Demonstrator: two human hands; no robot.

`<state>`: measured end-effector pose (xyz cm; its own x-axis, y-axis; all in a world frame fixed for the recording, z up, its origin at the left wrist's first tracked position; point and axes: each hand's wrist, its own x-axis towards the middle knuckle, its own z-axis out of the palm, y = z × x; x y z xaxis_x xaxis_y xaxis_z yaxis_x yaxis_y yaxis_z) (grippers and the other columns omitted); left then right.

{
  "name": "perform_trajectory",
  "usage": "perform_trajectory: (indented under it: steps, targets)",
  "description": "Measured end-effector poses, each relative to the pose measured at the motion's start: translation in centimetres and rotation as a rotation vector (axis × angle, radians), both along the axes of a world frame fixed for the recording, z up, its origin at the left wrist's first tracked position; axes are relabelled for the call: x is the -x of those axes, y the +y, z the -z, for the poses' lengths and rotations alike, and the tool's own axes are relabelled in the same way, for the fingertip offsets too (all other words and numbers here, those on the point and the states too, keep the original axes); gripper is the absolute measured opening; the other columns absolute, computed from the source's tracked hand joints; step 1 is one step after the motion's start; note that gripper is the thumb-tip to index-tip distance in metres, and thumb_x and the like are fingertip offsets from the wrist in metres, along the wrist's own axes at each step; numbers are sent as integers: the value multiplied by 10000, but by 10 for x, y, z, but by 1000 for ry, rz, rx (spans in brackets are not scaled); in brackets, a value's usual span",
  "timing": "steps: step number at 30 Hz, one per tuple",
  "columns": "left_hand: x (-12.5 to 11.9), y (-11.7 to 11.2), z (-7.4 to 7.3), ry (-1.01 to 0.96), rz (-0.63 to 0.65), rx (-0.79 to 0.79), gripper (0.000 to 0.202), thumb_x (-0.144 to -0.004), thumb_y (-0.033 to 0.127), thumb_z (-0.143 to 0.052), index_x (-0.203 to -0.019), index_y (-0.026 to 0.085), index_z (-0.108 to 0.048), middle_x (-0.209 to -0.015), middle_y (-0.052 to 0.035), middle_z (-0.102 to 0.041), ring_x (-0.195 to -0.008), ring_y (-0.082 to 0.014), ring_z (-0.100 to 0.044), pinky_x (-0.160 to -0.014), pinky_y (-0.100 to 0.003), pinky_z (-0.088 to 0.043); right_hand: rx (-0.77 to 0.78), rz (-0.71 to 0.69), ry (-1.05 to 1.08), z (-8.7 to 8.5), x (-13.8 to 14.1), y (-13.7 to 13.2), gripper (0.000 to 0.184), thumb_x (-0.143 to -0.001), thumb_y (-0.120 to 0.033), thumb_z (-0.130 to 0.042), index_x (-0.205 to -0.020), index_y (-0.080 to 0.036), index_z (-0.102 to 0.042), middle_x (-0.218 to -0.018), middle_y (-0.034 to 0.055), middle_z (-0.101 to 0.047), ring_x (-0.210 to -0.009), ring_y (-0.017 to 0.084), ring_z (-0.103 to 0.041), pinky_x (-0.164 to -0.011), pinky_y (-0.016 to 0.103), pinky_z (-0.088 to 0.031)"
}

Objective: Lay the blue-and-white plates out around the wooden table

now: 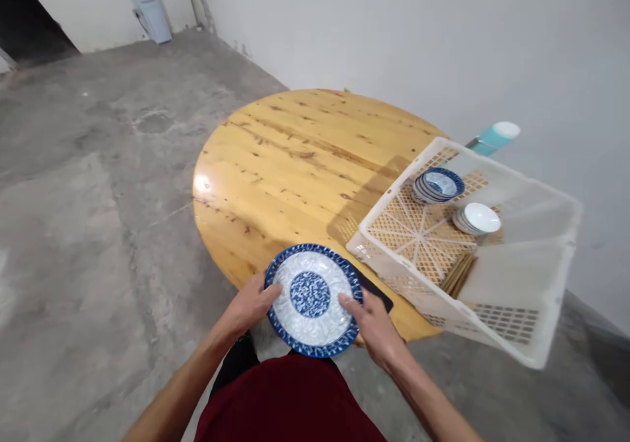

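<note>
A round plate (310, 294) with a blue patterned rim and a blue speckled centre is held in front of me, over the near edge of the wooden table (295, 159). My left hand (256, 303) grips its left rim, thumb on top. On the opposite side, my right hand (369, 317) closes on the right rim with its thumb over the plate's face. The fingers beneath are hidden, and I cannot tell whether more plates lie under it. A dark flat object (373, 289) lies on the table, partly covered by the plate and right hand.
On the table's right stands a white plastic crate (394, 258). Inside are stacked blue-patterned bowls (433, 186), stacked white bowls (476, 219) and flat brown pieces (459, 276). A turquoise cylinder with a white end (497, 138) is behind it, near the wall (394, 41).
</note>
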<state>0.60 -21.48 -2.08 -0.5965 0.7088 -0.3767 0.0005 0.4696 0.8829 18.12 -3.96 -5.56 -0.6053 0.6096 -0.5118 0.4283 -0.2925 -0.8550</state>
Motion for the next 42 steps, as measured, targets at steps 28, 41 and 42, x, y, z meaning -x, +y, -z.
perform_trajectory:
  steps: [28, 41, 42]
  targets:
    - [223, -105, 72, -124, 30, 44, 528, -736, 486, -680, -1117, 124, -738, -1145, -134, -776, -1119, -361, -678, -986, -436, -520, -39, 210, 73, 67, 199, -150, 389, -745, -506, -596, -889, -154, -677, -849, 91, -730, -848, 277, -650, -744, 353, -509]
    - [324, -8, 79, -126, 245, 73, 509, -781, 523, -707, -1113, 139, -744, -1180, -146, -773, -1172, -367, -675, -1034, -467, -520, -107, 472, 13, 88, 278, -111, 377, -771, -520, -589, -844, -170, -708, -846, 94, -748, -833, 274, -677, -730, 345, -543]
    - [329, 1, 80, -132, 280, 70, 504, -787, 535, -703, -1094, 138, -747, -1162, -145, -777, -1153, -367, -681, -1026, -471, -522, -113, 497, 4, 91, 281, -108, 382, -771, -524, -590, -849, -169, -710, -851, 97, -752, -837, 275, -679, -734, 348, -545]
